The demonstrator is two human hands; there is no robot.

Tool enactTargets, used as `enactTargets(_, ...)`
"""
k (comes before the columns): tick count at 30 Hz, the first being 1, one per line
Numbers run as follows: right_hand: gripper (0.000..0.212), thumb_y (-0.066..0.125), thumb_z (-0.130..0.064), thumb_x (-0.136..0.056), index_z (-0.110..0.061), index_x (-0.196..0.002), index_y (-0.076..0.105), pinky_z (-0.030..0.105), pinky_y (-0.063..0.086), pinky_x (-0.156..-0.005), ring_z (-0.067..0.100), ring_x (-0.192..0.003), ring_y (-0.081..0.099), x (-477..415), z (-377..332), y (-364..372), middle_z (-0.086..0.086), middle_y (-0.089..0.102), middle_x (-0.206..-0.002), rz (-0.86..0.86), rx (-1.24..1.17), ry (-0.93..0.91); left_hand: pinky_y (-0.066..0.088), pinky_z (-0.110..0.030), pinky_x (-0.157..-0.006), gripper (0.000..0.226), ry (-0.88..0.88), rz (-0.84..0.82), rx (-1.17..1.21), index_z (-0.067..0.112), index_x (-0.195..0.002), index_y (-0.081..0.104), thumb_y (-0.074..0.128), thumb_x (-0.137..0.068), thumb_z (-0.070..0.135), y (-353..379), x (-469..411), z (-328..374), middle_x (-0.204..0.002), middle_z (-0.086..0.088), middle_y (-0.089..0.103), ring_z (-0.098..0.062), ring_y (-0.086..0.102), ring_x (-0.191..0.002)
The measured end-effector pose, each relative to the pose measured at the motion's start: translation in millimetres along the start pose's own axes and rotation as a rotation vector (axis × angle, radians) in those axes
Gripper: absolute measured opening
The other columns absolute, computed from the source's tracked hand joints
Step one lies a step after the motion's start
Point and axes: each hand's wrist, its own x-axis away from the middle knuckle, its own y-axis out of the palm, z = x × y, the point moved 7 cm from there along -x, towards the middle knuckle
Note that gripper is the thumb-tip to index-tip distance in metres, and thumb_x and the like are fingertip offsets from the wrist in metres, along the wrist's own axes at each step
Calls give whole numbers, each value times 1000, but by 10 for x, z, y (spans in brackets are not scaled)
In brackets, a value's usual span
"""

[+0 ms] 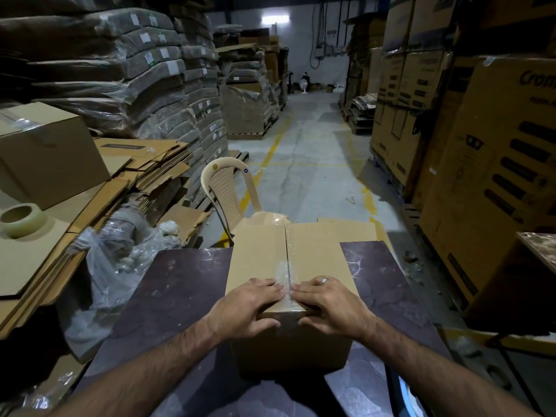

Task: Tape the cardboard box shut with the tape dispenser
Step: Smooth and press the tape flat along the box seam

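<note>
A beige plastic chair (233, 194) stands behind my dark marbled bench (168, 293); both hands (249, 305) (328, 305) press released, flat fingers (267, 285) on the taped brown cardboard box (261, 254).

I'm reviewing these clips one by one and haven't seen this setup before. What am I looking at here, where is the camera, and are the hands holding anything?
There is no machine: a person wears a wide-angle camera on the head, looking forward and down a warehouse aisle. The left hand and right hand press flat on the near end of a closed cardboard box, either side of its centre seam, where clear tape already lies. The box sits on a dark table. Neither hand grips a tool, and no dispenser is visible; a tape roll rests on flattened cardboard to the left. A plastic chair stands beyond the box.
</note>
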Motion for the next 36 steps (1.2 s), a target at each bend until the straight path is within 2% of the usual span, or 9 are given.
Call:
enactTargets(2,54,73,-43,-76,-20,-123,62,39,50,-93,18,-112,61,11,-5,-29,0,63,-128,39,-30,-14,47,-38,-104,57,28,79,24,11,-125,61,70,-80,44,-41,18,6,-129,-8,63,-23,54,-126)
enactTargets(6,56,76,-40,-74,-17,-123,63,36,47,-94,18,-114,61,-9,-8,-54,1,64,-127,67,-30,-25,47,-33,-103,51,54,119,40,9,-118,65,68,-81,43,-74,30,32,-125,-9,66,-21,57,-122)
enactTargets(10,48,86,-27,-65,-16,-109,71,28,55,-83,15,-95,66,64,-49,-89,1,71,-112,164,-131,-41,52,-33,-96,33,95,153,70,11,-99,66,70,-82,38,-107,54,90,-114,-7,69,-17,62,-112)
enactTargets(15,54,79,-28,-72,-14,-122,63,30,43,-100,19,-117,58,-17,-22,-42,4,64,-126,91,-104,-65,41,-29,-108,49,104,119,15,10,-126,60,62,-86,38,-58,36,80,-129,-8,63,-18,55,-123)
enactTargets(19,39,84,-22,-68,-14,-105,72,31,56,-83,18,-95,67,54,-25,-58,3,72,-109,175,-189,-31,52,-33,-96,40,94,160,77,10,-113,66,68,-83,35,-79,62,70,-116,-8,70,-18,63,-111)
enactTargets(23,44,83,-25,-69,-13,-110,70,25,47,-96,15,-104,64,-2,-27,-91,3,70,-115,170,-139,-30,45,-29,-104,48,89,148,44,9,-123,63,64,-85,39,-66,23,39,-126,-8,66,-18,59,-119)
enactTargets(27,36,85,-24,-66,-15,-99,73,30,56,-82,16,-89,67,43,-49,-53,1,73,-106,203,-165,-24,52,-30,-94,39,104,192,51,10,-111,67,67,-82,37,-71,66,82,-112,-7,71,-19,66,-106)
enactTargets(31,43,81,-24,-70,-13,-110,69,27,48,-96,16,-103,63,19,-65,-58,3,70,-116,199,-101,-25,48,-32,-102,48,83,172,27,9,-124,62,64,-86,39,-25,48,22,-126,-9,65,-19,59,-119)
enactTargets(36,43,85,-23,-63,-14,-102,71,31,56,-84,19,-95,67,43,-86,-59,2,72,-109,234,-141,23,55,-35,-91,41,50,204,69,13,-111,64,65,-81,41,-66,72,32,-117,-7,70,-19,63,-112)
